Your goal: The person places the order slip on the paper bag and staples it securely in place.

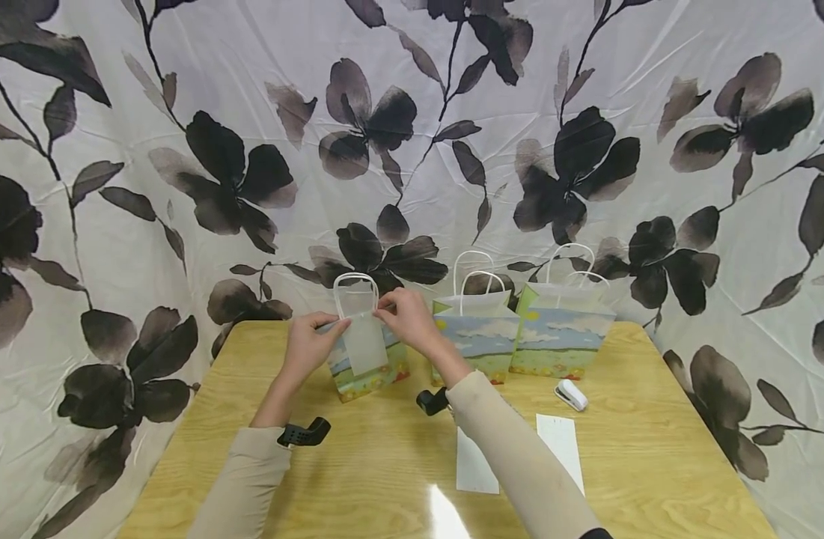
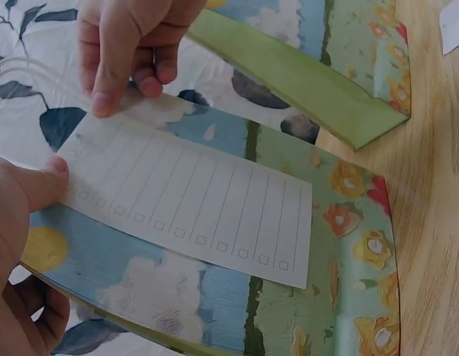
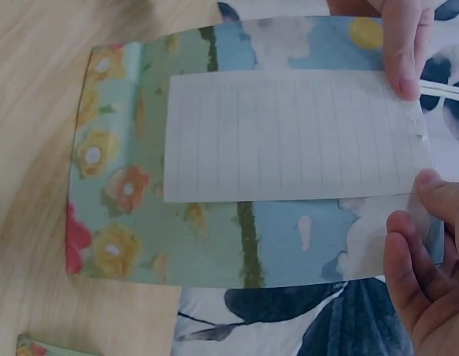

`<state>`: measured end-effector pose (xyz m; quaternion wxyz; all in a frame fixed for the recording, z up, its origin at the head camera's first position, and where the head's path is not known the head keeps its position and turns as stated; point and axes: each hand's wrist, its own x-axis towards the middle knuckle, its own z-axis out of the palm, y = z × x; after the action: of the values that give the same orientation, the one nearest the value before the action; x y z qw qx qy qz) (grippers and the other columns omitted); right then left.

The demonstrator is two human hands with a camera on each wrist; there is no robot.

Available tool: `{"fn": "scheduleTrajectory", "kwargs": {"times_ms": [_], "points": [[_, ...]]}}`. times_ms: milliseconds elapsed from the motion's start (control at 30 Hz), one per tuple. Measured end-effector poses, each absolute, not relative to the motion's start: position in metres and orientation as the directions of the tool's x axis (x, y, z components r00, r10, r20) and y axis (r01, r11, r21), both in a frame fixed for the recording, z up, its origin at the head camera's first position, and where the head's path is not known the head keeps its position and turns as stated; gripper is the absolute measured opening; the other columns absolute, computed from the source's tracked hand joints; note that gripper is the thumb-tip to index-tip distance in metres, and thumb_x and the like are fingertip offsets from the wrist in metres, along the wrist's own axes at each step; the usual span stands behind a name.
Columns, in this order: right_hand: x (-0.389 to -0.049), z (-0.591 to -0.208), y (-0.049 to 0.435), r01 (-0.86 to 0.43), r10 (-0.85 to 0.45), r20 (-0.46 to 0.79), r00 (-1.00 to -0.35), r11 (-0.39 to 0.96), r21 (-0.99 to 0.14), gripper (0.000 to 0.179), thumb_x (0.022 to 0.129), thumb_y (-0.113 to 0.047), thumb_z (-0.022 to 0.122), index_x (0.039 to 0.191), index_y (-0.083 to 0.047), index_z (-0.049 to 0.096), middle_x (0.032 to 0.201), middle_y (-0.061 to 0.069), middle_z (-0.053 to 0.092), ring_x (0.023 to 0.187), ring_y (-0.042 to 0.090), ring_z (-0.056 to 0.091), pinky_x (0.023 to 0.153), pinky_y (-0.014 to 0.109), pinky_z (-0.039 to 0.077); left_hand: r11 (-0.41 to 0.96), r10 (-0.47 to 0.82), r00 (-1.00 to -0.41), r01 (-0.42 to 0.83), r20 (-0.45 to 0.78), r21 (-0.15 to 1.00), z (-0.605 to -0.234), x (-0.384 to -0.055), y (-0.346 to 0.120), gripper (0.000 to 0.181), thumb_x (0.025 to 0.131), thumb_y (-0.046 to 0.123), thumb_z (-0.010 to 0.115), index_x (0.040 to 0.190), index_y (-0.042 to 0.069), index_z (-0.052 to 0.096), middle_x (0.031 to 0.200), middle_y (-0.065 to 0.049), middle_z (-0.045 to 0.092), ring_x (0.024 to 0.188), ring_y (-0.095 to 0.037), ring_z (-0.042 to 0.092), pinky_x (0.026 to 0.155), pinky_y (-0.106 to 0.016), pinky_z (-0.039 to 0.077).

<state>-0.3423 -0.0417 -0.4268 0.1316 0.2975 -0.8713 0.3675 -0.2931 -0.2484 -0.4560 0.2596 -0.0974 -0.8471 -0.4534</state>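
Observation:
A small paper gift bag [image 1: 396, 361], painted with sky, meadow and flowers, is held tilted above the left part of the table. Over its front lies a white lined checklist sheet [image 2: 192, 196], its short end at the bag's top edge. My left hand [image 1: 310, 348] pinches the bag's rim at one corner, thumb in front beside the sheet. At the other top corner of the sheet, my right hand [image 1: 408, 320] pinches the rim, its thumb on the paper. Small shiny marks show near the sheet's top end in the right wrist view. White loop handles [image 1: 356, 277] rise behind.
Two more gift bags stand to the right, one in the middle [image 1: 475, 340] and one farther right [image 1: 566, 337]. In front of them lies a white stapler [image 1: 571, 394]. Two white sheets, one left [image 1: 475, 468] and one right [image 1: 558, 430], lie nearer, partly under my right forearm.

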Motion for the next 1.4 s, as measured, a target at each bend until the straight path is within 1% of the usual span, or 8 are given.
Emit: {"fn": "scheduleTrajectory", "kwargs": {"times_ms": [100,200,300,367,500,633,967,1400], "points": [[-0.343,-0.428,-0.041,-0.628,-0.422,0.465,-0.778,0.542,-0.559,0.011,0.086,-0.017,0.076,0.089,-0.006,0.074,0.086,0.004,0.065,0.075,0.016,0.063,0.069,0.024,0.051,0.57,-0.074,-0.842,0.403,0.534,0.716,-0.455,-0.293,-0.247,0.016,0.084,0.015,0.079,0.085,-0.001,0.078,0.082,-0.011,0.073,0.073,-0.025,0.068,0.06,-0.025,0.049],[-0.342,-0.43,-0.038,-0.641,-0.437,0.469,-0.767,0.533,-0.551,0.018,0.087,-0.018,0.076,0.098,-0.004,0.073,0.095,0.006,0.065,0.078,0.015,0.064,0.071,0.024,0.05,0.576,-0.075,-0.844,0.398,0.531,0.714,-0.456,-0.291,-0.247,0.016,0.083,0.014,0.079,0.086,-0.002,0.078,0.083,-0.012,0.072,0.075,-0.025,0.068,0.061,-0.026,0.05],[-0.334,-0.427,-0.032,-0.67,-0.462,0.485,-0.743,0.512,-0.537,0.026,0.088,-0.018,0.075,0.107,-0.002,0.069,0.106,0.008,0.063,0.073,0.013,0.063,0.068,0.022,0.05,0.57,-0.076,-0.846,0.397,0.527,0.719,-0.458,-0.289,-0.246,0.015,0.083,0.013,0.08,0.085,-0.002,0.078,0.083,-0.012,0.072,0.076,-0.026,0.068,0.062,-0.025,0.05],[-0.327,-0.42,-0.025,-0.7,-0.469,0.519,-0.714,0.491,-0.519,0.026,0.089,-0.017,0.074,0.109,-0.002,0.067,0.107,0.008,0.063,0.067,0.011,0.06,0.065,0.022,0.049,0.567,-0.076,-0.842,0.404,0.534,0.718,-0.459,-0.289,-0.245,0.014,0.082,0.013,0.08,0.084,-0.001,0.078,0.082,-0.011,0.072,0.076,-0.025,0.068,0.062,-0.023,0.05],[-0.311,-0.401,-0.007,-0.75,-0.471,0.585,-0.66,0.451,-0.483,0.016,0.09,-0.013,0.072,0.103,-0.005,0.069,0.098,0.006,0.064,0.059,0.007,0.055,0.059,0.023,0.047,0.558,-0.073,-0.826,0.431,0.559,0.709,-0.457,-0.292,-0.244,0.015,0.083,0.013,0.08,0.085,-0.002,0.078,0.082,-0.011,0.072,0.075,-0.026,0.068,0.063,-0.02,0.049],[-0.297,-0.393,0.013,-0.767,-0.484,0.596,-0.641,0.44,-0.468,0.01,0.09,-0.012,0.071,0.098,-0.005,0.071,0.089,0.002,0.065,0.059,0.006,0.053,0.058,0.023,0.046,0.554,-0.08,-0.822,0.434,0.564,0.711,-0.456,-0.291,-0.244,0.014,0.082,0.011,0.08,0.084,-0.003,0.077,0.08,-0.012,0.072,0.074,-0.028,0.068,0.062,-0.016,0.047],[-0.277,-0.402,0.059,-0.726,-0.46,0.562,-0.688,0.451,-0.519,0.006,0.091,-0.01,0.07,0.096,-0.008,0.073,0.09,0.001,0.067,0.06,0.004,0.054,0.056,0.023,0.047,0.546,-0.096,-0.832,0.415,0.547,0.727,-0.452,-0.292,-0.249,0.017,0.084,0.014,0.079,0.085,-0.003,0.077,0.082,-0.013,0.072,0.072,-0.025,0.067,0.059,-0.015,0.048],[-0.261,-0.432,0.121,-0.644,-0.41,0.496,-0.765,0.499,-0.581,0.006,0.09,-0.005,0.07,0.095,-0.006,0.073,0.088,0.003,0.069,0.062,0.01,0.06,0.057,0.024,0.05,0.543,-0.108,-0.841,0.396,0.53,0.74,-0.461,-0.288,-0.246,0.015,0.083,0.013,0.08,0.084,-0.002,0.077,0.08,-0.012,0.072,0.07,-0.023,0.067,0.057,-0.015,0.048]]}}
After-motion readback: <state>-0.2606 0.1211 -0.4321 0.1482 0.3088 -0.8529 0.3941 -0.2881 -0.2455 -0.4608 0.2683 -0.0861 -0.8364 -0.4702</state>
